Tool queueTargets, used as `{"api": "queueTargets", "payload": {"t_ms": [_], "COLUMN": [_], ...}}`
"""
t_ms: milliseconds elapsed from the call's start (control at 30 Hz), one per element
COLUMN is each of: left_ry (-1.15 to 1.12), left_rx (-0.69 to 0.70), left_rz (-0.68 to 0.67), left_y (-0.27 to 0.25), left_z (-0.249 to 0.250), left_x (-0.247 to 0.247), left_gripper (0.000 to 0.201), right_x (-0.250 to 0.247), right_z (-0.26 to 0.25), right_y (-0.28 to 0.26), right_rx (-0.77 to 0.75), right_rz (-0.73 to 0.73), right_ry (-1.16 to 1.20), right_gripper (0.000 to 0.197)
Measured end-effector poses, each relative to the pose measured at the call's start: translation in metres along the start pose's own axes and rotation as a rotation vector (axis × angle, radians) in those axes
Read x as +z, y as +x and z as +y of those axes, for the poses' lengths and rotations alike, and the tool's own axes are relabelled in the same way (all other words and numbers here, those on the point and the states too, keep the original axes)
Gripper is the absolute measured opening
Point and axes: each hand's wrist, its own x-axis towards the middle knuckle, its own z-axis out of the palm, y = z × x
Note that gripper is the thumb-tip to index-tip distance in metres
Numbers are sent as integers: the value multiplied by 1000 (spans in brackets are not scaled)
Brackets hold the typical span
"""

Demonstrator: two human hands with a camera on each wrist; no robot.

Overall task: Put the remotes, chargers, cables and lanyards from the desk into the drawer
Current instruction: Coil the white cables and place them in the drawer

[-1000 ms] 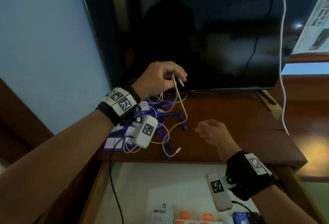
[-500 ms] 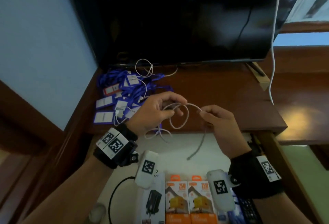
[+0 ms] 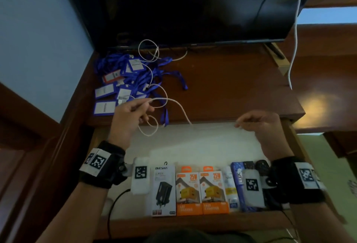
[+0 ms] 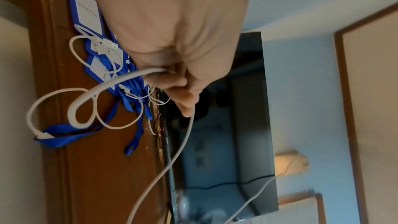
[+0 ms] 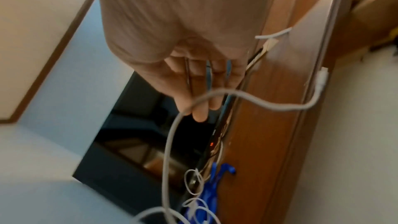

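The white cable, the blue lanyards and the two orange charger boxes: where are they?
white cable [image 3: 174,102]: head view, arc between the hands.
blue lanyards [image 3: 142,80]: head view, middle of the pile.
orange charger boxes [image 3: 201,192]: head view, where they meet.

The right hand pinches a white cable at its fingers — plug end dangling.

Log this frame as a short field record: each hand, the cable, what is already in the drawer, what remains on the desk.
left hand: left hand pinches the white cable, coils hanging below it
right hand: right hand holds the cable's other stretch over the drawer, fingers loosely curled
cable: stretched between both hands, in the air
drawer: open; charger boxes and remotes lined along its front
desk: blue lanyards with badges and thinner white cables piled at the left
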Motion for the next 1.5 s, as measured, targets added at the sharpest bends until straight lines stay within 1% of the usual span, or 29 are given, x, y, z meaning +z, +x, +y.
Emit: {"api": "queueTargets", "payload": {"t_ms": [33, 67, 100, 167, 200, 300, 333, 367, 400, 467, 500, 567, 633, 700, 767, 833, 900, 1000, 1100, 1167, 1233, 1333, 1400, 1500], "left_ry": [-32, -55, -65, -32, -6, 61, 86, 106, 128, 173, 181, 182, 257, 359, 414, 462, 488, 508, 556, 549, 567, 620, 602, 552], "left_rx": [-1, 5, 18, 43, 64, 157, 190, 221, 246, 275, 276, 254, 242, 215, 169, 111, 70, 33, 12, 9, -7, -48, -73, -63], "left_rz": [23, 28, 14, -58, -106, -223, -254, -283, -304, -334, -351, -389, -402, -377, -318, -261, -199, -142, -127, -77, -27, 2, 25, 61], "left_y": [-2, -5, -10, -23, -30, -41, -41, -41, -40, -37, -35, -32, -27, -21, -16, -13, -10, -8, -5, 0, 6, 18, 27, 39], "left_z": [2, 5, 8, 16, 19, 23, 24, 23, 21, 18, 17, 13, 8, -2, -12, -23, -33, -44, -54, -62, -70, -73, -70, -64], "left_x": [-2, -1, 2, 15, 23, 49, 55, 60, 62, 62, 60, 53, 43, 31, 19, 8, 0, -3, -2, -4, -7, -6, -4, -4], "left_gripper": [24, 24, 23, 22, 21, 19, 18, 17, 16, 13, 12, 8, 6, 8, 9, 11, 13, 14, 15, 15, 16, 24, 26, 32], "right_x": [1, 3, 8, 23, 31, 58, 67, 74, 79, 86, 86, 82, 74, 61, 45, 27, 9, -7, -13, -15, -16, -15, -12, -10], "right_z": [3, 5, 4, 0, -2, -7, -9, -11, -12, -19, -22, -26, -33, -38, -44, -45, -44, -39, -33, -30, -24, -15, -10, -6], "right_y": [-2, -5, -7, -14, -17, -18, -17, -15, -12, -8, -7, -6, -4, -2, 1, 4, 7, 8, 5, 4, 3, 4, 6, 8], "right_rx": [19, 34, 41, 23, -7, -135, -159, -174, -171, -169, -161, -120, -55, -43, -54, -16, 14, 18, 46, 43, 39, 53, 71, 101], "right_rz": [24, 36, 29, -39, -92, -272, -320, -358, -371, -353, -347, -359, -349, -287, -214, -138, -47, 39, 107, 142, 158, 157, 162, 188], "right_ry": [-29, -27, -10, 21, 23, -75, -122, -159, -201, -304, -318, -253, -127, -4, 103, 230, 319, 332, 360, 355, 343, 348, 341, 326], "right_gripper": [45, 45, 40, 26, 29, 61, 64, 61, 50, 18, 6, 21, 30, 33, 39, 43, 42, 37, 35, 30, 24, 22, 21, 20]}}
